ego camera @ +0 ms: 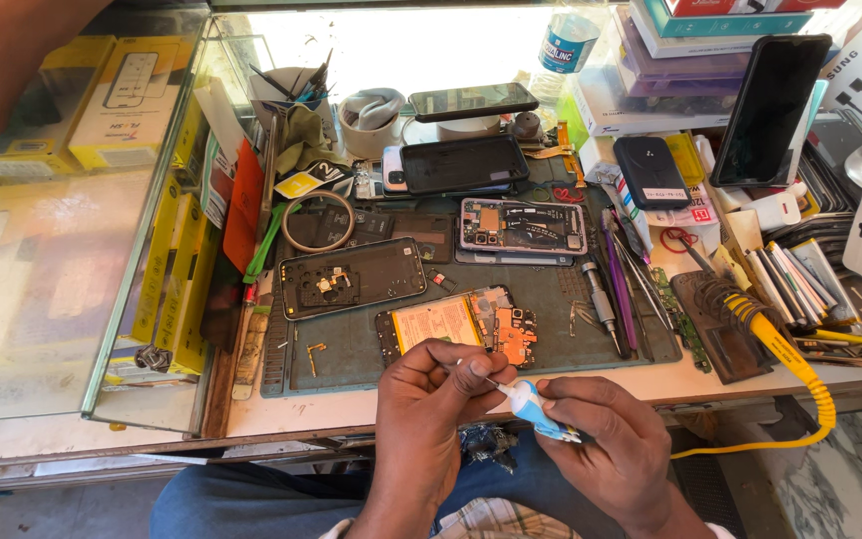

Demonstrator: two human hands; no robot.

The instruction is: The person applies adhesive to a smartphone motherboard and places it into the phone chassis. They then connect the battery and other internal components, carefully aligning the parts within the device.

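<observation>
Gripping small blue-white plastic tube (pixel 536 411)

glue tube (pixel 539 411) tip hidden (by fingers (pixel 471 374))

Both hands, left (pixel 431 394) and right (pixel 606 439), are bare, with no rings or watch showing; blue jeans (pixel 251 504) cover the lap, beside a checked shirt hem (pixel 486 519)

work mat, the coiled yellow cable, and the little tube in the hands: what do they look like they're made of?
Work mat: looks like matte grey-green rubber or silicone, dull with no glare.
Coiled yellow cable: glossy plastic or rubber sheath, smooth with slight sheen.
Small tube, gripped by the right hand with the left hand at its thin nozzle: probably soft plastic, white with a blue label; too small to be sure.
</observation>
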